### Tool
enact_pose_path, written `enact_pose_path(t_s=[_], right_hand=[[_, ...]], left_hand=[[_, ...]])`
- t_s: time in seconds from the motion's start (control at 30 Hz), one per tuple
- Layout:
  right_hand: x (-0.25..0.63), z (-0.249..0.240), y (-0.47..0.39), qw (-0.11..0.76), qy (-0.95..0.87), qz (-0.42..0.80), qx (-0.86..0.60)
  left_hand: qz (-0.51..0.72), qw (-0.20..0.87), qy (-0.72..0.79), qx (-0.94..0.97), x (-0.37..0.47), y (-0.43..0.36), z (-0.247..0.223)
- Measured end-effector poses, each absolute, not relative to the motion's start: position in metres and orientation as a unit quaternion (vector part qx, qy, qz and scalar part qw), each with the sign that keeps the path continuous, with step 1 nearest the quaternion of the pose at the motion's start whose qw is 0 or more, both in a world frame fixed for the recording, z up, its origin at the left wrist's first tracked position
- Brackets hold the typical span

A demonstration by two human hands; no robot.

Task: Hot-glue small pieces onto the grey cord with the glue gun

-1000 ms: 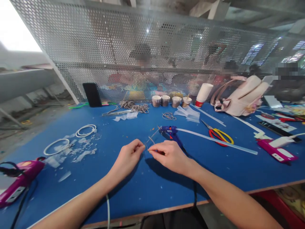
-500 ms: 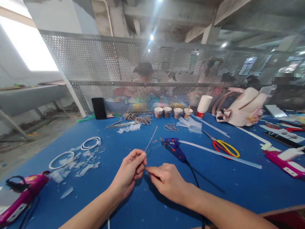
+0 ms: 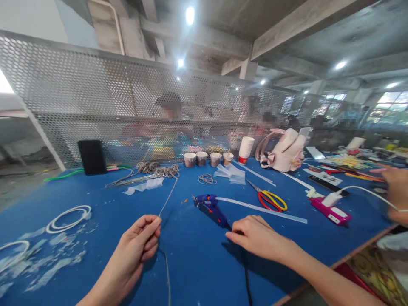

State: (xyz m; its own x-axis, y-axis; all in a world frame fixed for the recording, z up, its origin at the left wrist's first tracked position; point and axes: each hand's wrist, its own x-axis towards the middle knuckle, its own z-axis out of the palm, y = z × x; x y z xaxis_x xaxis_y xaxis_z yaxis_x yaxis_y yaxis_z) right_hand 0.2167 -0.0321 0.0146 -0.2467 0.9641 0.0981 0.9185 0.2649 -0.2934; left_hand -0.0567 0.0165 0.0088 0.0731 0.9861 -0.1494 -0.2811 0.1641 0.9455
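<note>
A thin grey cord is pinched between the thumb and fingers of my left hand. One end rises up and to the right from the fingertips, and a length hangs below onto the blue table. My right hand is just below the handle of the blue glue gun, over its black cable. Its fingers are curled and bunched; whether they grip the cable is hidden. The glue gun lies on its side with a long clear glue stick in its back.
Red and yellow scissors lie right of the glue gun. Paper cups, cord bundles and a black phone line the mesh partition. White rings lie left. Another person's hand is at far right.
The view has turned right. My right hand has moved away from my left hand to the glue gun's cable. My left hand still holds the cord. Another person's hand has appeared at far right.
</note>
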Motion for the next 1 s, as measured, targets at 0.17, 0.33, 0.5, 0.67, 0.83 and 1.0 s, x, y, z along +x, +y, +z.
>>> enact_pose_path(t_s=[0.17,0.33,0.5,0.67,0.83,1.0], right_hand=[[0.231,0.000,-0.002,0.196,-0.710,0.210,-0.643],[0.212,-0.016,0.023,0.251,-0.721,0.228,-0.604],[0.204,-0.021,0.028,0.277,-0.724,0.238,-0.586],[0.201,-0.024,0.028,0.310,-0.701,0.259,-0.588],[0.206,-0.031,0.021,0.390,-0.694,0.285,-0.534],[0.210,-0.032,0.011,0.448,-0.638,0.386,-0.494]], left_hand=[[0.509,0.622,0.465,0.372,-0.054,0.017,0.009],[0.500,0.615,0.498,0.352,-0.051,0.017,0.007],[0.489,0.604,0.529,0.340,-0.043,0.020,0.002],[0.473,0.600,0.550,0.336,-0.032,0.027,0.000],[0.482,0.580,0.549,0.360,-0.017,0.034,0.004],[0.493,0.608,0.503,0.366,-0.003,0.035,0.003]])
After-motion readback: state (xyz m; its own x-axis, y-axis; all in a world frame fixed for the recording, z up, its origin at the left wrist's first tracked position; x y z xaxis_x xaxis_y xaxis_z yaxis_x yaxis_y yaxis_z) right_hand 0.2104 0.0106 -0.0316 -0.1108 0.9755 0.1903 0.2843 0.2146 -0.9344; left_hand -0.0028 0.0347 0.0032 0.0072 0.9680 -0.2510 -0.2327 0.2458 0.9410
